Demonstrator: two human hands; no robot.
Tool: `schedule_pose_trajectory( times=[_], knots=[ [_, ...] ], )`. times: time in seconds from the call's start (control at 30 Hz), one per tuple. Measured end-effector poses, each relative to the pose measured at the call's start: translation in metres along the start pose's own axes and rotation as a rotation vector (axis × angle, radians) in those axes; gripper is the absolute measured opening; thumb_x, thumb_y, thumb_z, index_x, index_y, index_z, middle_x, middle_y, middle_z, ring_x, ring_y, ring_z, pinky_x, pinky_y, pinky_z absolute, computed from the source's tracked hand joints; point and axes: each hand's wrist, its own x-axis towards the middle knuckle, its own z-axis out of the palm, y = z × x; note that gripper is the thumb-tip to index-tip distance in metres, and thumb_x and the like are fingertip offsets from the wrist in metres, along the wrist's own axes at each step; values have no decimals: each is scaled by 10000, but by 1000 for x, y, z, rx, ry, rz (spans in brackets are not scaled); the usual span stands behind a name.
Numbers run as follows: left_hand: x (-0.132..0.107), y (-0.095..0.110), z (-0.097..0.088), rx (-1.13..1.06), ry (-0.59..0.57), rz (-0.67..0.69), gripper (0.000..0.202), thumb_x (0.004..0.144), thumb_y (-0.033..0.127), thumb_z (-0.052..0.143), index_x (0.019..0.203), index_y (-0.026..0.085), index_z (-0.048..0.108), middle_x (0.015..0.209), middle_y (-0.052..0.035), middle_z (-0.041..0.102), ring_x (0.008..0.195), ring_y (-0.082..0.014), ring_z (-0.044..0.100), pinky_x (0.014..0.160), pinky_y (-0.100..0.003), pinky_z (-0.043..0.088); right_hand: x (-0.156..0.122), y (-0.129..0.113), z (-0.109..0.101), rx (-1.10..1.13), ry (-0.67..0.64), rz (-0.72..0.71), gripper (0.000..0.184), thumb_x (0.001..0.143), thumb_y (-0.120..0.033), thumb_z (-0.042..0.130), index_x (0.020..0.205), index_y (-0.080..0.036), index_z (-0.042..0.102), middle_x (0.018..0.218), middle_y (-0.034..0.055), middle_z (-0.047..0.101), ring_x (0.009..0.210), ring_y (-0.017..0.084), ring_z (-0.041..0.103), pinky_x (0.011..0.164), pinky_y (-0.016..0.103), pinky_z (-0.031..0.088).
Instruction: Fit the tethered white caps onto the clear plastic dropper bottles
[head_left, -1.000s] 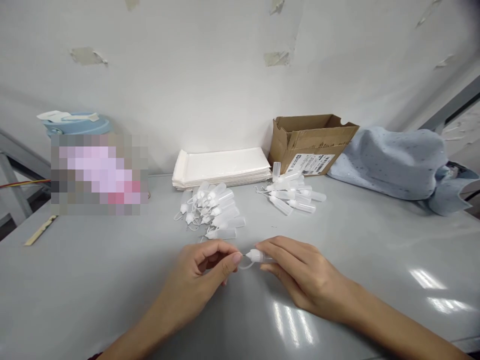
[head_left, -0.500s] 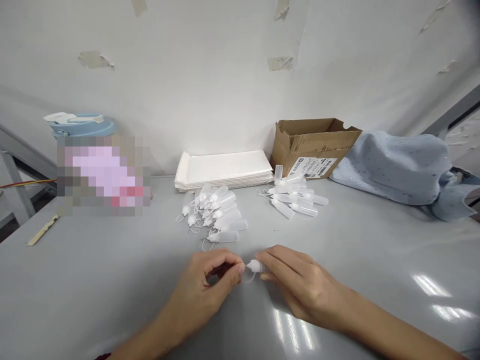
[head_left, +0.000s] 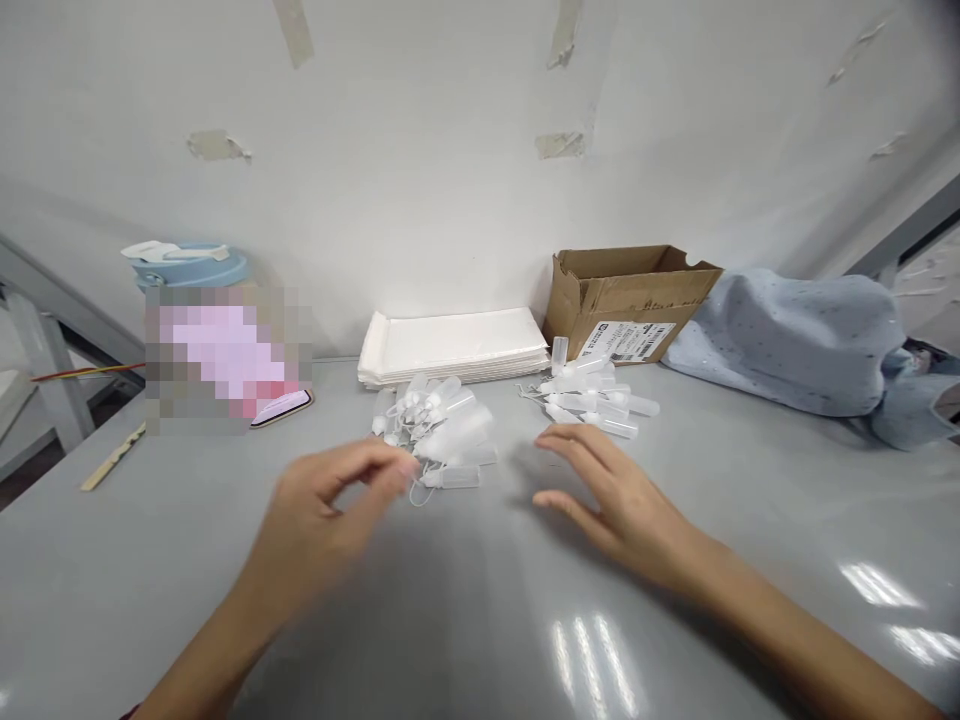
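My left hand hovers over the grey table, blurred by motion. Its thumb and forefinger are apart with nothing between them, their tips just left of a pile of small translucent dropper bottles with white caps. One capped bottle lies at the near edge of that pile, next to my fingertips. My right hand is open with fingers spread, holding nothing. Its fingertips are just short of a second pile of similar bottles.
A stack of white bags lies against the wall. To its right sit an open cardboard box and a light blue cloth. At the far left are a blue lidded container and a pink-edged flat object.
Both hands held one capped bottle together near the table's front. Now they have parted and moved away from me, the left to the left pile, the right toward the right pile, both without a bottle.
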Motion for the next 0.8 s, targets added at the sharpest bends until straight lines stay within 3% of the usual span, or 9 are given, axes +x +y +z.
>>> schedule_pose_trajectory(
  times=[0.07,0.1,0.27,0.47,0.63,0.8],
  knots=[
    [7,-9,-7,68,293,-161,219,803,352,536,650,205,595,550,40,535,545,-121,494,518,-208,368,1,12,-1,-108,34,66,344,913,-310,478,1194,-110,489,1170,197,524,1098,292,512,889,454,476],
    [11,-14,-8,100,371,-215,219,800,360,536,657,204,596,555,37,535,543,-124,487,508,-212,357,1,17,0,-157,37,85,342,914,-304,473,1194,-109,493,1195,206,514,1117,306,496,889,474,467],
    [24,-37,1,308,242,-240,249,802,360,492,690,180,621,578,15,583,546,-142,501,525,-231,357,1,31,6,-309,-24,124,296,924,-277,440,1163,-136,544,1215,209,532,1109,336,494,824,512,462],
    [25,-43,6,372,110,-210,334,833,397,450,684,178,653,505,33,523,490,-124,438,488,-222,325,2,31,6,-376,-81,125,253,916,-172,424,1094,-142,601,1223,202,539,1094,331,503,803,480,450],
    [26,-41,1,410,135,-243,330,837,386,444,678,179,645,532,7,578,512,-147,488,508,-243,349,3,33,6,-323,-106,187,268,898,-102,395,1034,-130,624,1156,201,571,990,297,570,775,459,454],
    [24,-37,-1,414,215,-234,241,844,348,446,789,195,625,654,-13,649,598,-176,573,571,-265,401,4,28,1,-227,-120,204,278,887,-71,377,972,-156,628,966,118,659,899,243,613,728,401,473]
  ],
)
